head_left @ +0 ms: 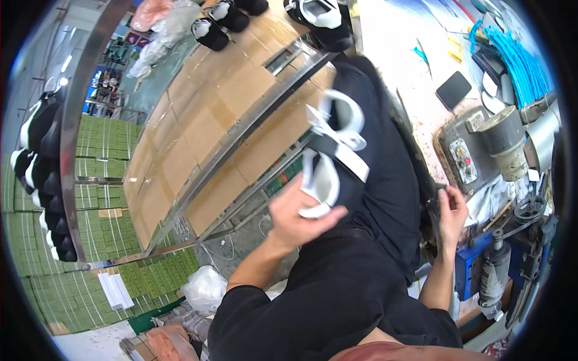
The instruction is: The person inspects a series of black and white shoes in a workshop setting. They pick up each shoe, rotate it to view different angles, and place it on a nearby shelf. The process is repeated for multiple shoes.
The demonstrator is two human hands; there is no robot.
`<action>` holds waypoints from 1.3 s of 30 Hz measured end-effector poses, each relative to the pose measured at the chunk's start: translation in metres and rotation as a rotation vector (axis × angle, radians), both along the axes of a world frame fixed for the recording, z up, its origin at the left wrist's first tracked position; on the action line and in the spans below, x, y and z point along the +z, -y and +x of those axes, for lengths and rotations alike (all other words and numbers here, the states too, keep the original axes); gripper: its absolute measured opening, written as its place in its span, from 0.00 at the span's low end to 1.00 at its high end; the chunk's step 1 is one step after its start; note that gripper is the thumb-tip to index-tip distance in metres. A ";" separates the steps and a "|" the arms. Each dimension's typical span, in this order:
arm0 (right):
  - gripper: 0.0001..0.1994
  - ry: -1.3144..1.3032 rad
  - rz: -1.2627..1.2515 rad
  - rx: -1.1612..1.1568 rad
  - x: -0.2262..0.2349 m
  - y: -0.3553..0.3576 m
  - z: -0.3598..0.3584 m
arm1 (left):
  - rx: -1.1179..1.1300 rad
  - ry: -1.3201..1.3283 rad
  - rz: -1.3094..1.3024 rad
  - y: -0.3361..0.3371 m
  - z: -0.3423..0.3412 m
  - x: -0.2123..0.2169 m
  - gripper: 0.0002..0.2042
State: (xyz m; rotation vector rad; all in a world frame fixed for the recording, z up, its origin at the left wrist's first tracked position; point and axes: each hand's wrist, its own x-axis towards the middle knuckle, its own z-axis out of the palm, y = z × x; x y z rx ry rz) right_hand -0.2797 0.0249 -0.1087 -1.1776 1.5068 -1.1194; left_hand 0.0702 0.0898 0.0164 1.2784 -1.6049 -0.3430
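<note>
Left hand (295, 213) grips white sandal (330, 153); right hand (451, 210) half-curled

A metal-framed rack (241, 129) runs diagonally across the view, its shelf lined with brown cardboard sheets (198, 114). Several black-and-white shoes (220, 24) sit on the cardboard at the far end, with crumpled clear plastic bags (159, 36) beside them. To the right, a pale, stained workbench (397, 60) carries a black phone-like slab (453, 89), a grey machine with a control panel (475, 150), and a bundle of blue cords (518, 60). On the left, more black-and-white shoes (42, 174) are lined up on another rack. The floor below is covered with green tiles (102, 174); a white plastic bag (205, 287) lies on it.
</note>
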 end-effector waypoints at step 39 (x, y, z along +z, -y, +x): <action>0.14 -0.133 -0.177 0.427 -0.017 -0.001 0.085 | 0.780 0.939 -1.065 0.036 0.136 0.262 0.38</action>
